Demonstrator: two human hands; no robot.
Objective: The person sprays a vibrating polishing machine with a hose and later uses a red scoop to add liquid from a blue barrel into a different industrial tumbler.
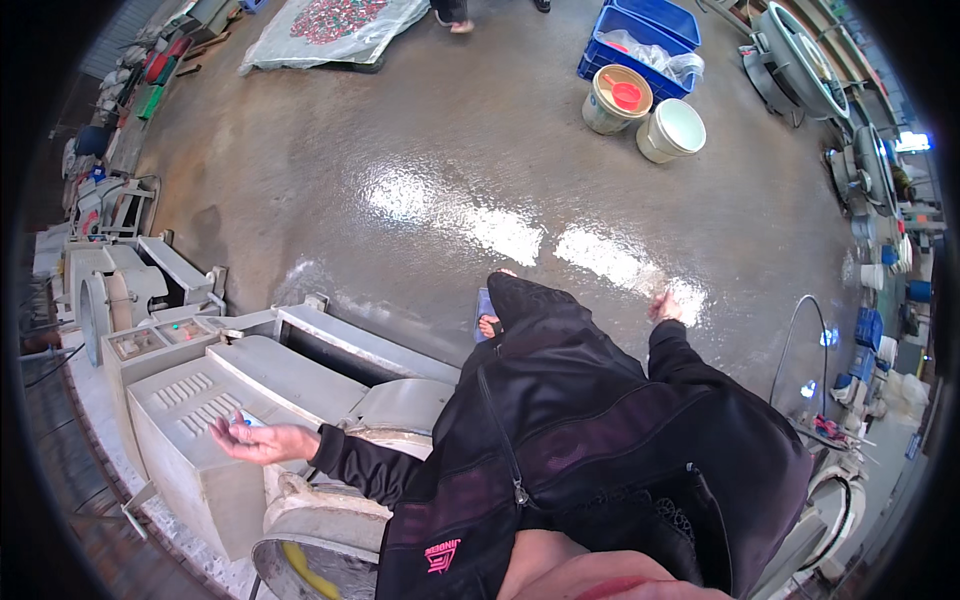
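Observation:
My left hand (262, 442) is stretched out to the left, palm up, with its fingers loosely bent and apart. It is over the slotted top of a grey machine housing (185, 405). A small blue thing shows by its fingers; whether the hand touches it I cannot tell. My right hand (665, 307) hangs over the wet floor (400, 130) on the right, small against the glare, its fingers seeming apart with nothing visible in them. Just below my left forearm is the round mouth of a machine drum (320, 555) with a yellow strip inside.
Ahead on the right stand a bucket with a red scoop (626, 96), a white bucket (672, 132) and blue crates (640, 45). A pale sheet (335, 35) carrying small red and green pieces lies at the far left, near another person's foot (460, 27). Round machines (800, 60) line the right side.

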